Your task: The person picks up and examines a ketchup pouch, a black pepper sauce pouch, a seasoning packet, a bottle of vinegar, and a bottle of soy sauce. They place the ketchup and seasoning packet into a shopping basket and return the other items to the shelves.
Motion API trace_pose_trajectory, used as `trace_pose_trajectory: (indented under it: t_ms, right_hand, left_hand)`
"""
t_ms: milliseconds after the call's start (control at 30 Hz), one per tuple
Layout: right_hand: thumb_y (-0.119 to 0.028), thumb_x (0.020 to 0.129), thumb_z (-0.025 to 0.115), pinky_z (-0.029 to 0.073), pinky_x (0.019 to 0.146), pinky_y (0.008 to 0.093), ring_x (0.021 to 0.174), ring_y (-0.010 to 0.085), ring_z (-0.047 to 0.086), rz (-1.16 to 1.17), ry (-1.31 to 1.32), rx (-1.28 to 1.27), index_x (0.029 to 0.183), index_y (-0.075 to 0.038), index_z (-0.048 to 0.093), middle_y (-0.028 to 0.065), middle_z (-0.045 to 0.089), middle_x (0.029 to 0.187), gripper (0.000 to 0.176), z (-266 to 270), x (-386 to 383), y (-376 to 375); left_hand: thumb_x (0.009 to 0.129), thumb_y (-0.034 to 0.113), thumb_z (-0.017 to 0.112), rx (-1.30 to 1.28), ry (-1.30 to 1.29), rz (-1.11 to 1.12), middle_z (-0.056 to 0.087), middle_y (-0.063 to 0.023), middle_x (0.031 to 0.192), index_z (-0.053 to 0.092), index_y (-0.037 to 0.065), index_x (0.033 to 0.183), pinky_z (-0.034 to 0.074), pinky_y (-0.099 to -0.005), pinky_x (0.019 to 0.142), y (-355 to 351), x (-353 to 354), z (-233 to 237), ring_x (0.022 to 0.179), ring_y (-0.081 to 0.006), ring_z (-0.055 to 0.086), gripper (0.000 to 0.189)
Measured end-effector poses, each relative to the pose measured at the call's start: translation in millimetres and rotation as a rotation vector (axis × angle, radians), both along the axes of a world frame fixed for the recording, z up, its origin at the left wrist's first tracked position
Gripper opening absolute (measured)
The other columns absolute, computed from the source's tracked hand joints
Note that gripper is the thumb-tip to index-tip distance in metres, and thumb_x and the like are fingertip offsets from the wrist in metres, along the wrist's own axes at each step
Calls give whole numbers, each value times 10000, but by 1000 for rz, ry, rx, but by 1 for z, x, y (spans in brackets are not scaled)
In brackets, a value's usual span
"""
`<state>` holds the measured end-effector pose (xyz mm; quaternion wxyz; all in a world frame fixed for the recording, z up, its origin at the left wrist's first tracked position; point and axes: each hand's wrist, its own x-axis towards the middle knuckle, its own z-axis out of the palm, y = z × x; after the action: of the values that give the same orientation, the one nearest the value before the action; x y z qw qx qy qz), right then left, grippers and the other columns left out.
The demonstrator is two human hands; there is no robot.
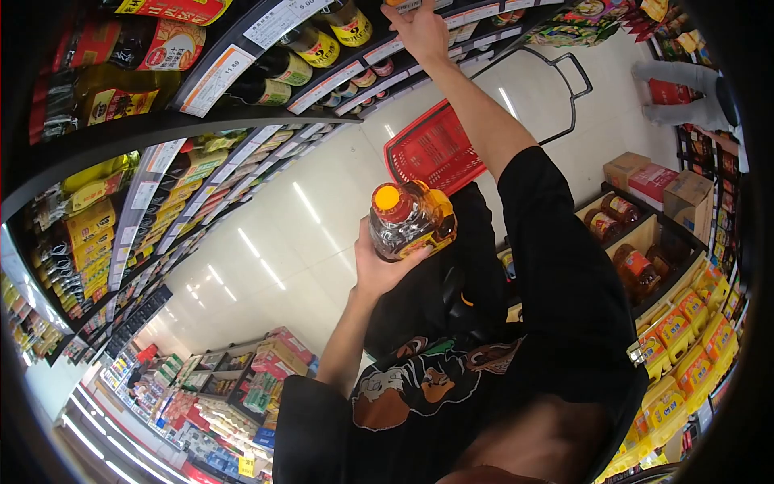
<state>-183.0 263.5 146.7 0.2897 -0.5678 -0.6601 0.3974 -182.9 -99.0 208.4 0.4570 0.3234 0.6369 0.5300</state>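
My left hand (380, 270) is wrapped round a sauce bottle (403, 222) with a yellow cap, a red neck and dark contents. The bottle is tilted so its cap points up and left toward me; its label is mostly turned away. At the upper shelf, my right hand (423, 32) has its fingers bent against something orange and white at the frame's top edge, which is cut off, so I cannot make it out. Dark bottles with yellow labels (351, 26) stand on that shelf, left of my right hand.
A red shopping basket (435, 145) lies on the pale floor beyond the held bottle. Price tags (216, 81) line the shelf edges on the left. To the right are a rack of large bottles (637, 270), cardboard boxes (689, 202), yellow packs (673, 327) and a person's legs (681, 85).
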Motion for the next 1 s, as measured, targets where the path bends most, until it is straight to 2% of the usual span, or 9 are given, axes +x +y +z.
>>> trace_pose_trajectory:
  t_ms: [133, 333, 533, 600, 733, 800, 1000]
  right_hand:
    - [-494, 910, 667, 539, 629, 407, 713, 304, 710, -10, 57, 20, 1408, 145, 308, 137, 722, 746, 886, -11, -7, 6]
    - [-509, 899, 667, 550, 650, 418, 740, 318, 720, 29, 23, -33, 1329, 132, 386, 153, 734, 783, 822, -3, -5, 8]
    - [-554, 860, 676, 551, 716, 475, 827, 403, 704, 100, -113, -21, 1251, 116, 460, 216, 723, 840, 805, -15, -8, 12]
    - [-525, 863, 663, 557, 778, 473, 845, 347, 725, 173, -45, 78, 1304, 22, 465, 174, 741, 833, 730, -27, -7, 11]
    - [-584, 851, 661, 562, 797, 441, 870, 306, 731, 176, -71, 81, 1308, 20, 481, 151, 744, 803, 778, -28, -11, 12]
    - [-574, 848, 675, 545, 761, 500, 889, 436, 688, 124, -146, 58, 1236, 107, 483, 266, 710, 897, 807, -19, -12, 12]
    - [-583, 843, 675, 544, 778, 501, 917, 438, 684, 178, -202, 37, 1232, 109, 497, 294, 700, 938, 814, -14, -12, 14]
  left_hand:
    - [719, 167, 914, -7, 10, 3, 651, -164, 1183, 452, -59, 1251, 529, -351, 954, 2, -2, 3, 1079, -208, 658, 741]
    - [723, 159, 911, -12, -69, 73, 641, -149, 1185, 450, -45, 1251, 523, -355, 963, 0, 0, 3, 1075, -200, 652, 730]
    - [730, 158, 907, -11, -7, 45, 643, -147, 1186, 445, -46, 1257, 521, -354, 966, 1, -5, -1, 1078, -197, 650, 729]
    - [730, 159, 907, -13, -16, 48, 644, -146, 1184, 446, -48, 1256, 520, -354, 966, 2, -5, 0, 1080, -196, 649, 729]
    - [731, 162, 908, -9, -35, 67, 649, -146, 1178, 448, -51, 1251, 519, -351, 967, 4, -5, 4, 1079, -194, 649, 726]
    - [730, 162, 908, -12, -30, 68, 650, -148, 1177, 448, -52, 1249, 521, -352, 964, 3, -5, 2, 1077, -195, 651, 726]
    - [730, 170, 908, -42, -28, 52, 651, -156, 1176, 448, -54, 1247, 530, -350, 951, 3, -6, 3, 1069, -197, 655, 728]
